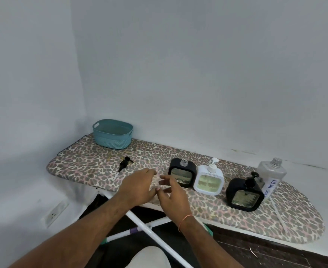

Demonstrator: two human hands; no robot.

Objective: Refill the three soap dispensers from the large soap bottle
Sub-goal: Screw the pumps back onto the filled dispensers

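— While both hands hover over the surface (pixel 93 167), what do they hold?
— Nothing; left hand (pixel 138 187) and right hand (pixel 171 194) are loose-fingered. Three dispensers (pixel 208 179) stand right, large soap bottle (pixel 271 171) far right.

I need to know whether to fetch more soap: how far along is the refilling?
Done: the left black dispenser stands uncapped, its pump lying on the ironing board; the large soap bottle is open.
In hand: nothing; both hands hover empty.
Left: pouring; the white dispenser and right black dispenser keep their pumps.
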